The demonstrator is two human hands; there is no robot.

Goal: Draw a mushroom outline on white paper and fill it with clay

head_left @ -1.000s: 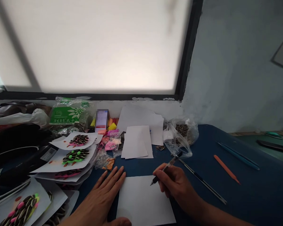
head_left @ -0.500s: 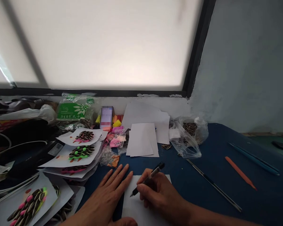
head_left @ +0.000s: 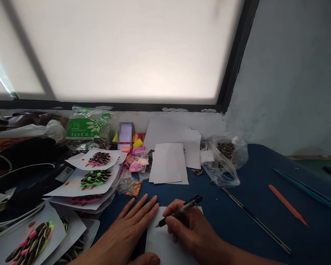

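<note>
My right hand (head_left: pixel 191 226) grips a black pen (head_left: pixel 179 211), its tip pointing down and left at a white sheet of paper (head_left: pixel 161 244). Whether the tip touches the sheet I cannot tell, and no marks show on the visible part. Flat on the sheet's left edge and the blue table (head_left: pixel 209 200) lies my left hand (head_left: pixel 132 228), fingers stretched out. Left of it are stacked paper cards, among them a card with sunflower seeds and green dots (head_left: pixel 67 189) and a nearer seed card with pink dots (head_left: pixel 55 233).
Behind the sheet lie blank papers (head_left: pixel 168 162), colored clay packets (head_left: pixel 136 165) and a phone (head_left: pixel 125 136). A plastic bag of seeds (head_left: pixel 224 152) stands at the back right. A metal rod (head_left: pixel 257 221), an orange tool (head_left: pixel 288 204) and blue tweezers (head_left: pixel 306 189) lie to the right.
The pen has tilted flatter in my right hand, its tip shifting slightly right. My left hand stays flat in place. The view has swung slightly.
</note>
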